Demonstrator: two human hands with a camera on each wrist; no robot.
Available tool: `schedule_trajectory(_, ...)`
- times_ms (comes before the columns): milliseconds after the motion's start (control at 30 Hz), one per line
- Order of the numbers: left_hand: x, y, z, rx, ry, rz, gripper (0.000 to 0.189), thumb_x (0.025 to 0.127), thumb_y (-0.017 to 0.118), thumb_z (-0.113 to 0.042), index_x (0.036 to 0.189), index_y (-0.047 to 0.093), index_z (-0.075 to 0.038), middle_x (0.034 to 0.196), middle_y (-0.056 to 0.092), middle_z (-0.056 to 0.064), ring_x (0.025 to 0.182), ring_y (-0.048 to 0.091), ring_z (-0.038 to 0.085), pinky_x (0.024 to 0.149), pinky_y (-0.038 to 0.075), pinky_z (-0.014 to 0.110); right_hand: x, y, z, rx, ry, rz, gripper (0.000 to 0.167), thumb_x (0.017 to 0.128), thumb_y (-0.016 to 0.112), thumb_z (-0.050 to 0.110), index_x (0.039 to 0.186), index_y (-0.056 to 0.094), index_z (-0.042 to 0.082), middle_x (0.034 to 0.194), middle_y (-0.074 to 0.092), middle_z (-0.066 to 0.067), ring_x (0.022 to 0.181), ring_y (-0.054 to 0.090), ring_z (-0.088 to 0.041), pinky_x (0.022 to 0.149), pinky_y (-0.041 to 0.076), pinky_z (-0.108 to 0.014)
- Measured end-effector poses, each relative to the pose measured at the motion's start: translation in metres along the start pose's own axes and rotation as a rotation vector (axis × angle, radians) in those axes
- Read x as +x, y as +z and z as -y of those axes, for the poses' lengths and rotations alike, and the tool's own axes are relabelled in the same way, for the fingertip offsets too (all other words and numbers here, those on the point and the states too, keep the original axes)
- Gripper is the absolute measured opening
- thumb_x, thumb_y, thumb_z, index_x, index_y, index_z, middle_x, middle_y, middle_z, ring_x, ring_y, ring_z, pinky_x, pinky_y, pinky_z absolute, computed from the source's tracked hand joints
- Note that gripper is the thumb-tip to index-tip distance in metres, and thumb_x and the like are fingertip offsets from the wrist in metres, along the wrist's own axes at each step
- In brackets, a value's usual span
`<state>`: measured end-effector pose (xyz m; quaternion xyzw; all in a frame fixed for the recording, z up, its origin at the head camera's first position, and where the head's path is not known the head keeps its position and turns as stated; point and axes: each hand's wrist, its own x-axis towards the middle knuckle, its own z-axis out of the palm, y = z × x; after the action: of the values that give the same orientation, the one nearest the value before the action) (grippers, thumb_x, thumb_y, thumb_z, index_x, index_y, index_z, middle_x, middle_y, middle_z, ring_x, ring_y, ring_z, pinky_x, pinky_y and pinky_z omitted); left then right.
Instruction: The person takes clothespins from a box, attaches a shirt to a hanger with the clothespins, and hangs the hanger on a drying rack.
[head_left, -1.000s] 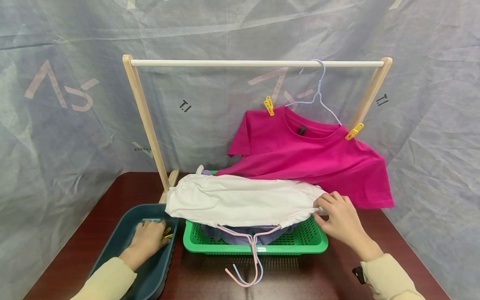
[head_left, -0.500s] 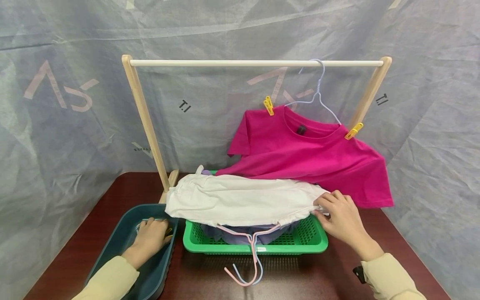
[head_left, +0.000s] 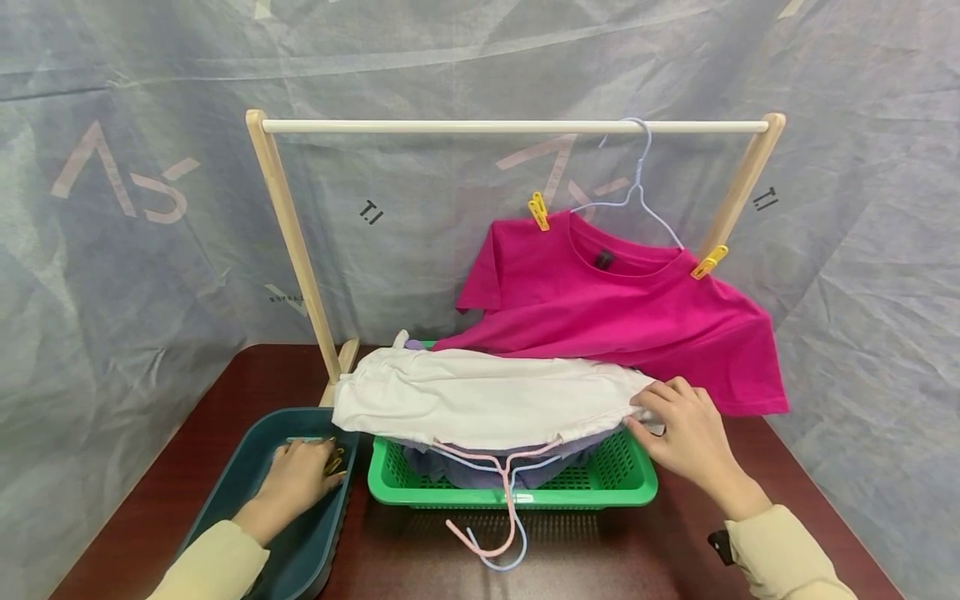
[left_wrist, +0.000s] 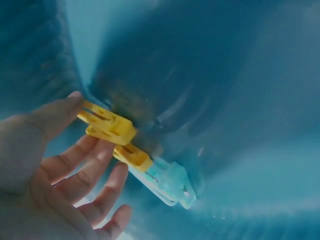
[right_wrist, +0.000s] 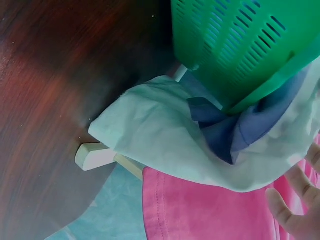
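Frame left: two yellow plastic clothespins (left_wrist: 114, 129), one pinched in your left hand (head_left: 296, 477); one turquoise clip (left_wrist: 172, 182) beside. Right hand (head_left: 686, 433) pinches white cloth (head_left: 487, 400).

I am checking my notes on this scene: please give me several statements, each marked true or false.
1. Two yellow clips grip the pink shirt. True.
2. The left hand pinches another yellow clip. True.
3. That hand is in the green basket. False: it is in the blue bin.
4. The right hand touches the white cloth. True.
5. Three hangers hang on the white bar. False: only one hanger hangs on the white bar.
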<state>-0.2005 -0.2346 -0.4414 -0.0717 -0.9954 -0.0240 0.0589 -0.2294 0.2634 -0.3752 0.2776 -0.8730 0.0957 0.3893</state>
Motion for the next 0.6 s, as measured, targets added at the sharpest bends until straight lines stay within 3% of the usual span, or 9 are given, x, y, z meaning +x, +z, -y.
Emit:
schedule_trajectory(133, -0.004, -0.004, 0.003, -0.025, -0.012, 0.001, 0.046, 0.069, 0.077, -0.031, 0.103, 0.064, -0.003, 0.085, 0.067, 0.009, 0.081, 0.059, 0.031, 0.07, 0.043, 0.052, 0.002, 0.0, 0.0, 0.017, 0.018, -0.044, 0.02, 0.064, 0.072, 0.025, 0.081, 0.067, 0.015, 0.079, 0.064, 0.002, 0.073, 0.049, -0.016, 0.059, 0.035, -0.035)
schedule_trajectory(267, -0.006, -0.009, 0.007, -0.063, -0.012, -0.002, 0.031, 0.069, 0.077, -0.03, 0.084, 0.062, -0.008, 0.068, 0.058, 0.001, 0.07, 0.054, 0.022, 0.062, 0.04, 0.044, 0.004, -0.001, 0.001, 0.025, 0.027, -0.067, 0.02, 0.065, 0.071, 0.023, 0.082, 0.068, 0.013, 0.079, 0.065, -0.001, 0.072, 0.049, -0.017, 0.059, 0.035, -0.036)
schedule_trajectory(400, -0.008, -0.018, 0.009, -0.098, -0.006, -0.01, 0.028, 0.068, 0.077, -0.027, 0.072, 0.055, -0.011, 0.059, 0.049, -0.002, 0.063, 0.049, 0.018, 0.058, 0.036, 0.04, 0.006, -0.001, 0.001, 0.029, 0.03, -0.08, 0.02, 0.065, 0.071, 0.021, 0.084, 0.068, 0.013, 0.08, 0.065, -0.002, 0.072, 0.049, -0.019, 0.06, 0.035, -0.037)
schedule_trajectory(600, -0.01, -0.032, 0.012, -0.123, -0.02, -0.022, 0.028, 0.068, 0.077, -0.027, 0.074, 0.056, -0.01, 0.059, 0.049, -0.002, 0.062, 0.047, 0.017, 0.057, 0.035, 0.04, 0.009, -0.004, 0.003, 0.017, 0.045, -0.087, 0.019, 0.07, 0.07, 0.024, 0.085, 0.068, 0.013, 0.079, 0.066, -0.002, 0.072, 0.05, -0.019, 0.06, 0.035, -0.036)
